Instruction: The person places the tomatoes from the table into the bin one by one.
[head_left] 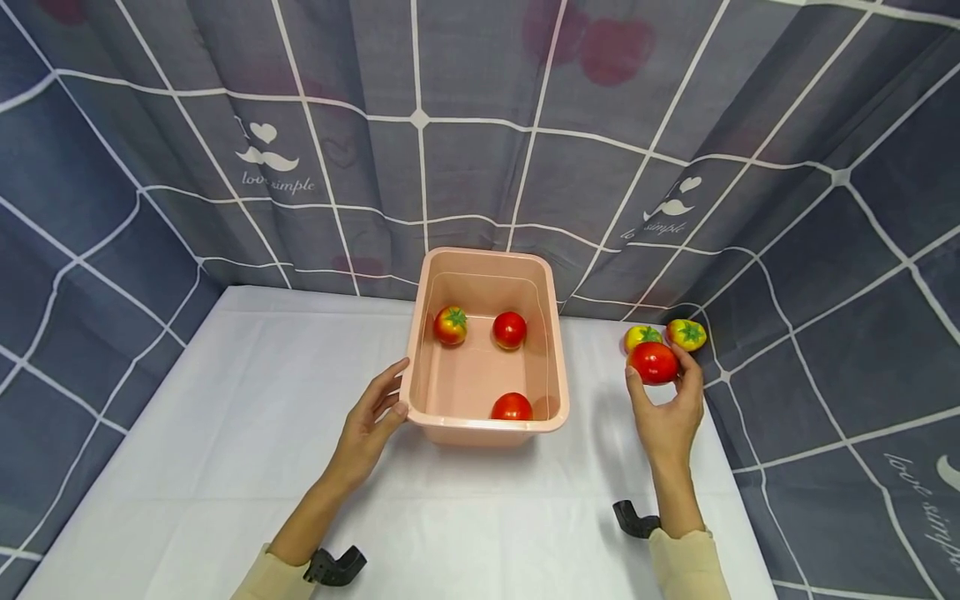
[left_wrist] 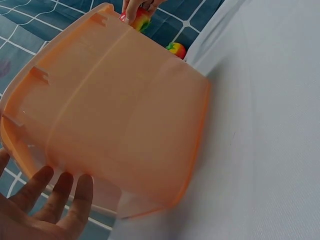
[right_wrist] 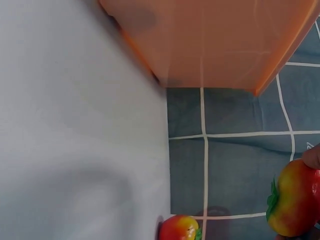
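Note:
A peach-coloured plastic bin [head_left: 487,375] stands on the table with three tomatoes inside: a red-yellow one [head_left: 450,326] with green leaves, a red one [head_left: 509,330] and another red one [head_left: 512,407] near the front. My left hand [head_left: 369,429] touches the bin's left rim at the front corner, its fingers loosely extended along the wall in the left wrist view. On the right, my right hand [head_left: 670,408] pinches a tomato [head_left: 654,363] between thumb and fingers, red side up. Its yellowish, leafy underside [right_wrist: 292,200] shows in the right wrist view.
Two more tomatoes, one yellow-red [head_left: 642,337] and one with a green leafy top [head_left: 686,334], lie just beyond my right hand at the back right. A grey checked curtain [head_left: 480,167] encloses the white table [head_left: 300,358] at the back and sides.

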